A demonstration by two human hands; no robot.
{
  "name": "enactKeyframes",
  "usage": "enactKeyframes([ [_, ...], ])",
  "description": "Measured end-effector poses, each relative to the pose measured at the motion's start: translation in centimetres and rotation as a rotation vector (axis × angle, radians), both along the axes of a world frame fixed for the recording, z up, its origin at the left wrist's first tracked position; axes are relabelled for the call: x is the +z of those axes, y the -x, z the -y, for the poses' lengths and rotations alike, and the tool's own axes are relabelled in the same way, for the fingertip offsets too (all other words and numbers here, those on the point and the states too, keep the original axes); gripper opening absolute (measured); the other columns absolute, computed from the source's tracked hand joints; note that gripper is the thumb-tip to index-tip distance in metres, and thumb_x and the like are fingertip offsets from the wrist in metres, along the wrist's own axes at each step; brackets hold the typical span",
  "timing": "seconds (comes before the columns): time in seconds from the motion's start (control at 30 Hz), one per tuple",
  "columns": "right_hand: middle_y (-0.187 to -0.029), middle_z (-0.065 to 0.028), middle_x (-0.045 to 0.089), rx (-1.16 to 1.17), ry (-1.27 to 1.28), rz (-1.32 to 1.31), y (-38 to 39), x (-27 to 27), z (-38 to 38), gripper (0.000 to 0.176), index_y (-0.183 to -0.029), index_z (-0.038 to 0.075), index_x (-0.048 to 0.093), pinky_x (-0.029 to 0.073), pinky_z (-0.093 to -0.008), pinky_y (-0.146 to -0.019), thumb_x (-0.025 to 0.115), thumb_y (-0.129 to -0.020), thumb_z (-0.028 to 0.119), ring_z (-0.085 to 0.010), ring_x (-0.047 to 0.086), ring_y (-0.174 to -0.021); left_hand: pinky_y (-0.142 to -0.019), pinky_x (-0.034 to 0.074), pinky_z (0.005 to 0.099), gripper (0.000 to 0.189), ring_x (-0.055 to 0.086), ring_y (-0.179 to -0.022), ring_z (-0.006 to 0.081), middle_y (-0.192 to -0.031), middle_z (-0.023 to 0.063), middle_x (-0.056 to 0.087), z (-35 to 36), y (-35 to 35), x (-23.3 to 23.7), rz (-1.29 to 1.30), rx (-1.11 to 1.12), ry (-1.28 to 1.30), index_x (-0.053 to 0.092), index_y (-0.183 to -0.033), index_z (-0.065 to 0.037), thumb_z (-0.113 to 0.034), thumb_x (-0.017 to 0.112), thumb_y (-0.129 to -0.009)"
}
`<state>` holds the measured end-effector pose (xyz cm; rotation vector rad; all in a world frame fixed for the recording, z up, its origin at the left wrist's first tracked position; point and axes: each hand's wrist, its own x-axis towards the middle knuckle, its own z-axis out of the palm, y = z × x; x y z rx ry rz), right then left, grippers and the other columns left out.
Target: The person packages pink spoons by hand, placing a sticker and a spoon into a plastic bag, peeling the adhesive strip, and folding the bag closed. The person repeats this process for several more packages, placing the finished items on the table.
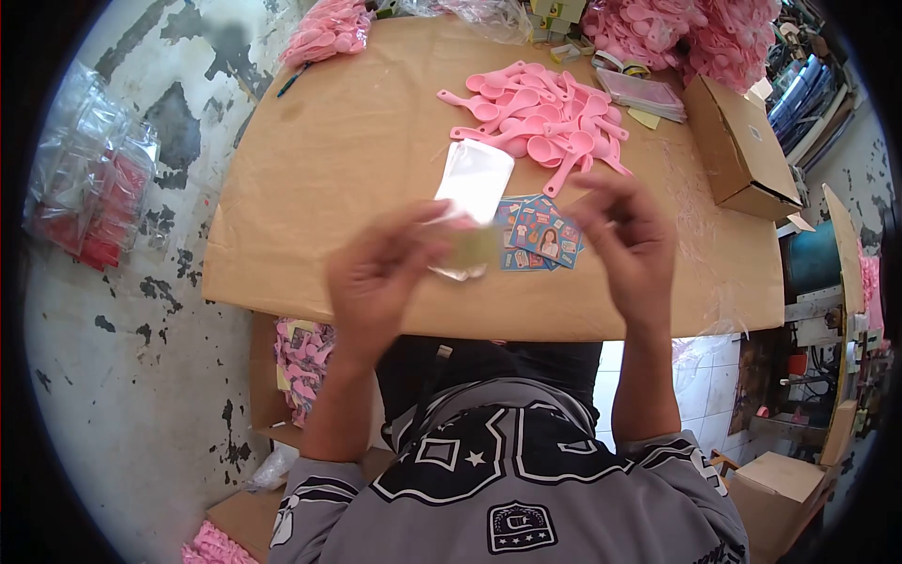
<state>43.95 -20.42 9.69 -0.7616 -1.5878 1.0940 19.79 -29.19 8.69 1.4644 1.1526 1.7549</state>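
My left hand (381,273) is closed, thumb against fingers, on a small yellowish card (474,249) blurred by motion. Something pink and clear plastic show around that card; how they are joined I cannot make out. Just beyond lies a stack of clear plastic bags (477,174), bright with glare. My right hand (631,244) hovers at the right of several blue printed cards (540,235), its fingers bent and apart, with nothing visible between them. Farther back, a loose pile of pink plastic spoons (540,117) covers part of the table.
Brown paper covers the table (310,188). A cardboard box (738,146) stands at its right edge, near a clear plastic case (642,94). Bagged pink spoons (648,33) sit at the back right, with another bundle (327,30) at the back left. A pen (294,80) lies nearby.
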Motion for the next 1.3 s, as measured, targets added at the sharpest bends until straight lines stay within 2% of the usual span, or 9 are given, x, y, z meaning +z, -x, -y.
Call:
enactKeyframes([
  [0.2, -0.101, -0.0067, 0.066, -0.211, -0.252, 0.677, -3.0, -1.6, -1.0, 0.034, -0.124, 0.007, 0.070, 0.052, -0.0350, -0.080, 0.077, -0.093, 0.021, -0.0197, 0.064, -0.091, -0.110, 0.051, 0.0456, 0.025, 0.072, -0.118, 0.0309, -0.117, 0.0180, 0.077, -1.7, 9.5, -0.6, -0.774, 0.421, -0.314, 0.071, -0.119, 0.002, 0.007, 0.068, -0.095],
  [0.27, -0.110, -0.0139, 0.061, -0.212, -0.277, 0.823, -2.8, -2.7, -0.5, 0.040, -0.123, 0.006, 0.070, 0.049, -0.0445, -0.094, 0.079, -0.090, 0.026, -0.0332, 0.059, -0.109, -0.115, 0.046, 0.0453, 0.025, 0.068, -0.125, 0.0309, -0.120, 0.0180, 0.075, -0.9, 10.1, -1.2, -0.834, 0.329, 0.001, 0.071, -0.118, 0.001, 0.002, 0.071, -0.093],
  [0.33, -0.109, -0.0135, 0.061, -0.206, -0.282, 0.860, -2.8, -3.7, -0.3, 0.039, -0.118, 0.004, 0.069, 0.049, -0.0437, -0.093, 0.081, -0.088, 0.025, -0.0327, 0.059, -0.110, -0.112, 0.047, 0.0421, 0.026, 0.068, -0.122, 0.0304, -0.121, 0.0172, 0.074, -1.2, 10.4, -2.6, -0.905, 0.281, 0.084, 0.072, -0.115, -0.001, -0.008, 0.076, -0.091],
  [0.43, -0.107, -0.0140, 0.059, -0.181, -0.194, 0.818, -2.3, -4.4, -0.4, 0.037, -0.111, 0.001, 0.067, 0.050, -0.0433, -0.092, 0.082, -0.086, 0.023, -0.0331, 0.058, -0.110, -0.097, 0.052, 0.0424, 0.023, 0.070, -0.102, 0.0317, -0.108, 0.0147, 0.075, -1.5, 7.1, -2.8, -0.611, 0.290, 0.163, 0.073, -0.112, -0.001, -0.012, 0.076, -0.092],
  [0.47, -0.106, -0.0143, 0.058, -0.167, -0.157, 0.789, -2.1, -4.4, -0.5, 0.036, -0.108, 0.000, 0.067, 0.049, -0.0433, -0.092, 0.083, -0.085, 0.023, -0.0334, 0.058, -0.110, -0.082, 0.051, 0.0368, 0.021, 0.066, -0.089, 0.0243, -0.096, 0.0131, 0.072, -2.5, 6.0, -2.6, -0.715, 0.307, 0.173, 0.073, -0.105, 0.002, -0.017, 0.075, -0.095],
  [0.67, -0.084, -0.0073, 0.066, -0.121, 0.286, 0.460, -2.5, -5.0, -1.1, 0.025, -0.101, -0.002, 0.067, 0.049, -0.0327, -0.072, 0.080, -0.091, 0.017, -0.0145, 0.060, -0.077, -0.068, 0.049, 0.0340, 0.030, 0.063, -0.076, 0.0179, -0.085, 0.0094, 0.068, -6.4, 2.4, -3.1, -0.802, 0.151, 0.548, 0.069, -0.091, 0.004, -0.024, 0.080, -0.091],
  [0.77, -0.074, -0.0030, 0.066, -0.160, 0.233, 0.457, -2.9, -5.0, -0.8, 0.022, -0.099, -0.003, 0.071, 0.046, -0.0289, -0.065, 0.075, -0.096, 0.018, -0.0087, 0.054, -0.068, -0.064, 0.048, 0.0313, 0.030, 0.060, -0.071, 0.0134, -0.078, 0.0061, 0.065, -7.0, 3.2, -3.5, -0.531, 0.102, 0.641, 0.071, -0.093, 0.006, -0.022, 0.079, -0.092],
  [0.97, -0.078, -0.0024, 0.064, -0.159, 0.217, 0.294, -3.2, -6.6, -1.0, 0.023, -0.102, -0.004, 0.073, 0.045, -0.0274, -0.067, 0.070, -0.101, 0.020, -0.0083, 0.054, -0.073, -0.063, 0.048, 0.0266, 0.020, 0.060, -0.069, 0.0086, -0.080, 0.0039, 0.070, -6.4, 5.1, -4.8, -0.540, 0.272, 0.393, 0.073, -0.098, 0.007, -0.013, 0.076, -0.094],
  [1.3, -0.090, -0.0054, 0.065, -0.161, 0.106, 0.267, -0.5, -5.0, 0.0, 0.021, -0.104, -0.003, 0.072, 0.046, -0.0271, -0.069, 0.068, -0.102, 0.017, -0.0103, 0.057, -0.077, -0.068, 0.048, 0.0242, 0.023, 0.062, -0.076, 0.0073, -0.086, 0.0032, 0.073, -4.9, 4.6, -4.1, -0.246, 0.163, 0.546, 0.076, -0.108, 0.006, -0.014, 0.075, -0.096],
])
